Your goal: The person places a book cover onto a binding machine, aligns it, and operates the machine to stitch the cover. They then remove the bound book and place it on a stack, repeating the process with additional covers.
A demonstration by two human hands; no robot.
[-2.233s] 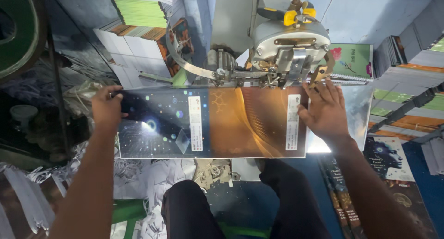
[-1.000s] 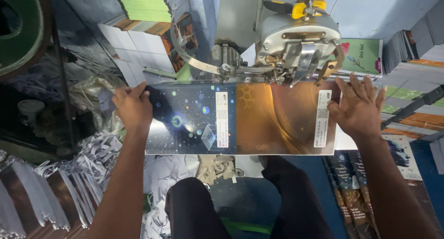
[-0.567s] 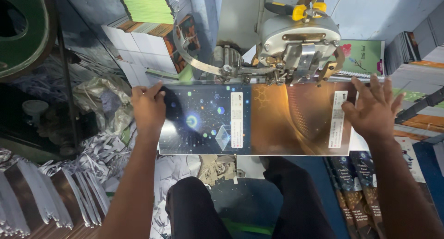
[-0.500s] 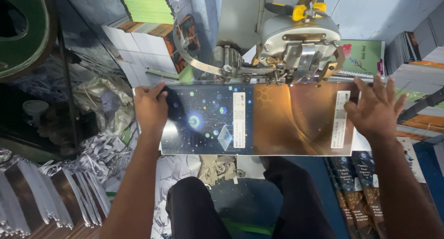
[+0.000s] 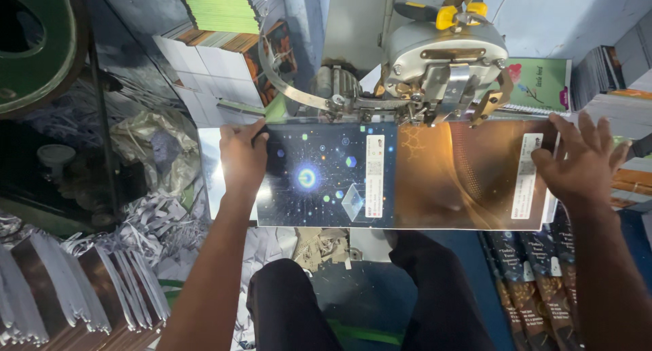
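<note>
closest to me, the person's knees in dark trousers (image 5: 353,303). above them a wide glossy cover sheet (image 5: 407,178) lies flat, left half dark blue with glowing dots, right half coppery brown. the left hand (image 5: 242,157) presses its left edge; the right hand (image 5: 578,164), fingers spread, pins the right edge. beyond, the grey stitching machine head (image 5: 445,59) sits over the sheet's far edge.

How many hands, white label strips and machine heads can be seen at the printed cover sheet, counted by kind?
Hands on the glossy cover sheet: 2, the left hand and the right hand, both flat on it
White label strips on the sheet: 2, one and one
Metal machine head at the far edge: 1
Total: 5
</note>
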